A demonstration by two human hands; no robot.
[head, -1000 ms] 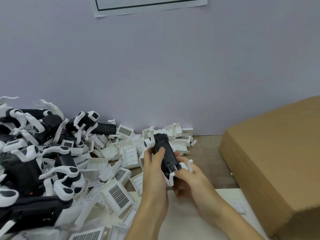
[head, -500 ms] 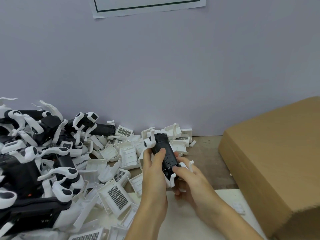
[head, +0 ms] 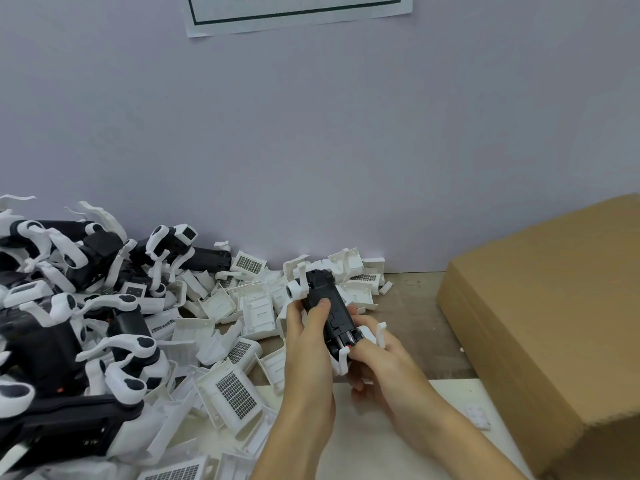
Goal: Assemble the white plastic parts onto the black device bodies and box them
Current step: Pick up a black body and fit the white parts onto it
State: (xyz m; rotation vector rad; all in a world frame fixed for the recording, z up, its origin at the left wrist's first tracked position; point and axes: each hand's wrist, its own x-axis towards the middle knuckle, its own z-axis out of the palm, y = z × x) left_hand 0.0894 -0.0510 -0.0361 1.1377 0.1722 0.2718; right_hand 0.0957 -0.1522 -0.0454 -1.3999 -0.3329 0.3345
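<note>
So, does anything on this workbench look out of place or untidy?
Nothing looks damaged. The loose white plastic grille parts lie in a disorderly heap, tilted every way, beside the piled black-and-white device bodies. Both hands hold one black device body normally.

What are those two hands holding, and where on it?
One black device body: the left hand grips its middle, thumb across the top, and the right hand pinches its near end, where a white plastic part sits.

This looks like a small assembly workshop: a worn desk against a plain wall, heaps of identical white plastic parts and black device bodies, a cardboard box, a printed sheet taped above.
</note>
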